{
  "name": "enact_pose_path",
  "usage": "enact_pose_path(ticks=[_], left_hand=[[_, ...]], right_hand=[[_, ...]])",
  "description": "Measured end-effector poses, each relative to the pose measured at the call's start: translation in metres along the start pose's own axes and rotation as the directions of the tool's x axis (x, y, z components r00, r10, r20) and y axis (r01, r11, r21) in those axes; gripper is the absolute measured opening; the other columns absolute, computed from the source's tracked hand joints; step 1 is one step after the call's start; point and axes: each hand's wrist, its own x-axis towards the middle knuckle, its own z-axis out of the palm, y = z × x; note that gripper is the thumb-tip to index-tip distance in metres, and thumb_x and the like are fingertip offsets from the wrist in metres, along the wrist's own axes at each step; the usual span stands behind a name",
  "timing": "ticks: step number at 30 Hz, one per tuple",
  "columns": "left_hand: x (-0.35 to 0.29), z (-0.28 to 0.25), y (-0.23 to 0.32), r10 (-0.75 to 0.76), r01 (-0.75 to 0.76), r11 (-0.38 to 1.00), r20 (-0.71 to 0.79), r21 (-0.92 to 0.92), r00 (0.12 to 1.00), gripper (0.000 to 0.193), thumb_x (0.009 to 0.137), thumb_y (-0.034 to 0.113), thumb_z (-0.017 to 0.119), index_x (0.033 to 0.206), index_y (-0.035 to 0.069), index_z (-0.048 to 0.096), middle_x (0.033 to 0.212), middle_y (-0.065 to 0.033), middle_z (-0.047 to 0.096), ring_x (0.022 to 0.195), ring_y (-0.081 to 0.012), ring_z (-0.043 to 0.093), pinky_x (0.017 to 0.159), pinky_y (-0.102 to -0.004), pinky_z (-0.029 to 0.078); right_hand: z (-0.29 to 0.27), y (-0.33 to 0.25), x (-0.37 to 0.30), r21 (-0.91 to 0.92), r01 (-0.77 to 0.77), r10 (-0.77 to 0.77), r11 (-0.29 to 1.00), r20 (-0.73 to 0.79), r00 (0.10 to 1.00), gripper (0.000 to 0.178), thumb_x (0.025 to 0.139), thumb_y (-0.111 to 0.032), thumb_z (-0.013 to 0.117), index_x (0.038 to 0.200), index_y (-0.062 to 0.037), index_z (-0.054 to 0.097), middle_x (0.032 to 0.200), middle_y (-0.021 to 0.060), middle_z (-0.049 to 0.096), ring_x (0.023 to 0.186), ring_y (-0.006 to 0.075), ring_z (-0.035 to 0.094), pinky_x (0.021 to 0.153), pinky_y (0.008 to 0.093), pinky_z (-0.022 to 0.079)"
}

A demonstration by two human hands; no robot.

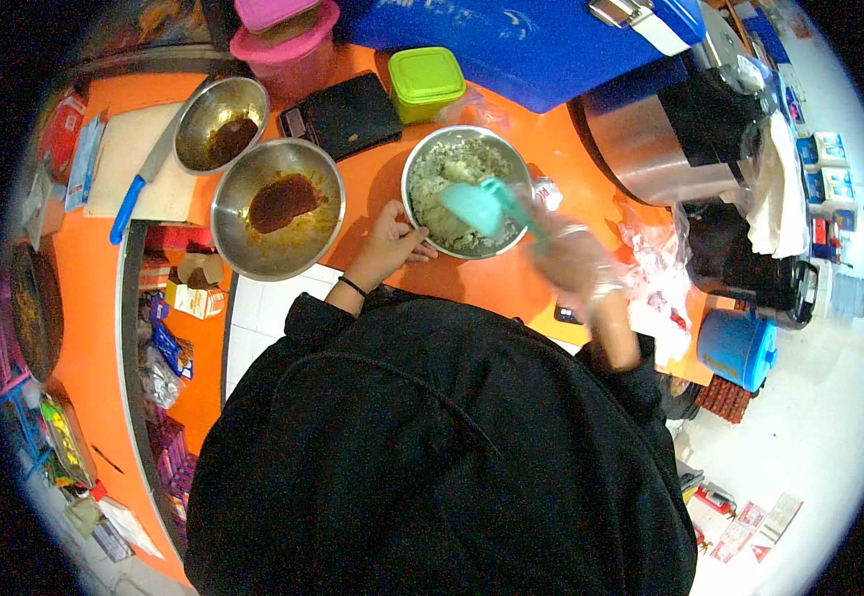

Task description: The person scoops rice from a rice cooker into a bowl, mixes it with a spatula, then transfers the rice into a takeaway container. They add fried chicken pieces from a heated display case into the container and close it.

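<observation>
In front of me stands a metal bowl (pixel 418 159) of pale, rice-like food (pixel 457 164) flecked with green. My left hand (pixel 392 245) grips its near left rim, thumb on the edge and fingers against the side. My right hand (pixel 573 260), in a clear plastic glove, is closed round the handle of a teal rice paddle (pixel 474 207). The paddle's broad head is over the food in the bowl; motion blurs both it and the hand. I cannot tell whether the paddle touches the food.
Left of the bowl are a larger metal bowl (pixel 328 238) and a smaller one (pixel 186 139), both with dark red-brown paste. A blue-handled knife (pixel 130 204) lies on a cutting board (pixel 122 159). Behind stand a black scale (pixel 348 114), green tub (pixel 426 84) and blue cooler (pixel 511 50); right, a steel cooker (pixel 641 139).
</observation>
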Motion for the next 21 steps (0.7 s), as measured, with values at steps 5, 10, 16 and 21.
enact_pose_path(ticks=[5,10,16,21], left_hand=[[-0.001,0.005,0.006,-0.054,0.053,0.994,0.0,0.091,0.999,0.024,0.093,0.007,0.053,0.107,0.006,0.033,0.087,-0.0177,0.065,0.076,-0.023,0.069,0.061,-0.0307,0.058],[-0.003,0.006,0.007,-0.043,0.045,0.996,-0.025,0.075,0.999,0.024,0.093,0.008,0.053,0.106,0.005,0.033,0.089,-0.0176,0.064,0.077,-0.023,0.069,0.06,-0.0297,0.058],[-0.004,0.006,0.006,0.01,-0.006,0.999,-0.086,0.049,0.996,0.019,0.094,0.008,0.052,0.103,0.006,0.035,0.086,-0.0167,0.065,0.074,-0.0225,0.069,0.059,-0.029,0.058],[-0.005,0.013,0.012,0.022,-0.02,0.988,-0.008,0.15,1.0,0.018,0.094,0.006,0.05,0.103,0.006,0.035,0.083,-0.0161,0.065,0.072,-0.0222,0.069,0.06,-0.0298,0.057]], right_hand=[[0.029,-0.001,0.036,0.206,-0.051,0.121,0.977,-0.339,0.933,0.064,0.083,-0.013,0.05,0.144,-0.0152,0.029,0.11,0.0274,0.059,0.094,0.0405,0.061,0.082,0.0494,0.048],[0.029,0.007,0.052,0.165,-0.074,0.129,0.983,-0.354,0.926,0.061,0.083,-0.012,0.046,0.142,-0.0173,0.034,0.107,0.0197,0.063,0.089,0.0341,0.065,0.07,0.0462,0.052],[0.01,0.003,0.01,-0.195,0.18,-0.221,0.964,-0.212,0.952,0.055,0.085,-0.006,0.043,0.139,-0.0066,0.035,0.097,0.0144,0.064,0.078,0.0309,0.064,0.069,0.0379,0.053],[0.017,0.041,0.022,-0.024,0.032,-0.037,0.999,-0.236,0.971,0.045,0.089,-0.007,0.04,0.133,0.0037,0.04,0.102,0.016,0.063,0.091,0.0285,0.062,0.079,0.0325,0.052]])
